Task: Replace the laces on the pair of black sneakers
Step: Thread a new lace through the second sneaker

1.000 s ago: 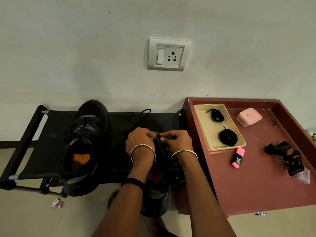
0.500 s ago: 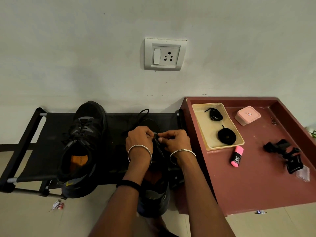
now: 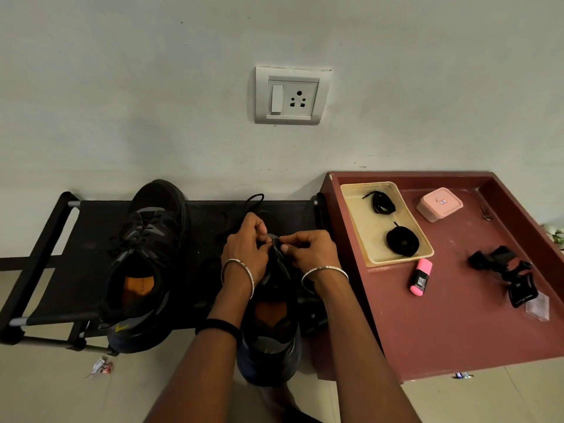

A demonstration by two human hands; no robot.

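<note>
At mid-frame, left hand [image 3: 244,250] and right hand [image 3: 309,250] pinch the lace [image 3: 255,196] over the lower sneaker [image 3: 270,346] — fingers [image 3: 294,239] curled on it.

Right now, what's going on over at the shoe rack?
A person is working on one sneaker on the black rack. The left hand and right hand both pinch its lace over the tongue, with a loop trailing toward the wall. The second sneaker sits beside it, laced. Two bundled laces lie in the tray on the red table.
</note>
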